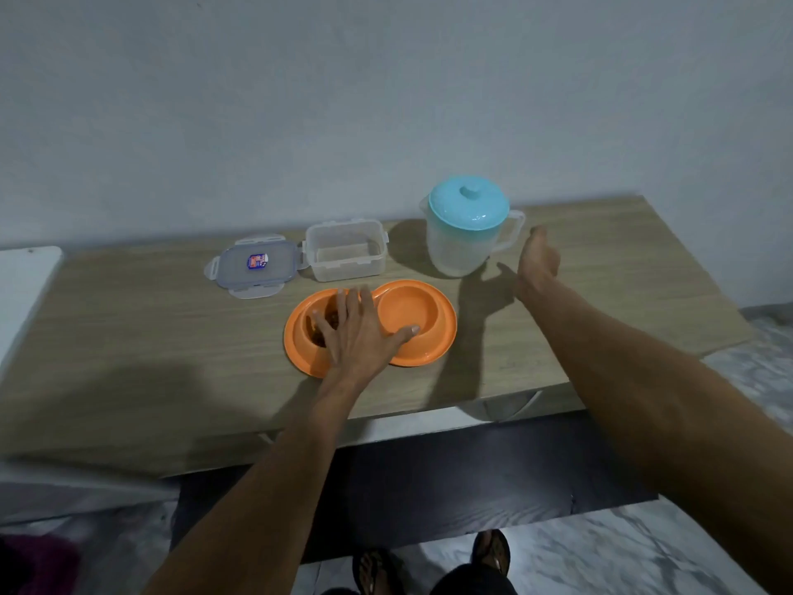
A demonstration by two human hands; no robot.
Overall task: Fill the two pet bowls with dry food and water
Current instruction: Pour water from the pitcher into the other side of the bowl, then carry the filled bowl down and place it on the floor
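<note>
the orange double bowl [442, 332] is steadied by the flat, open left hand [360, 332]; the pitcher handle [513, 234], near the open, empty right hand [536, 259], is to be gripped fully before pouring

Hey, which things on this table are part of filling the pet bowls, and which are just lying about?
For the job: orange double bowl, clear food container, lidded water jug, left hand, right hand.

Just lying about: container lid, white surface at the left.

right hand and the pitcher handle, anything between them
Nothing. In the head view only bare wooden table and the hand's shadow lie between the open right hand and the handle of the pitcher; they are not touching yet.
</note>
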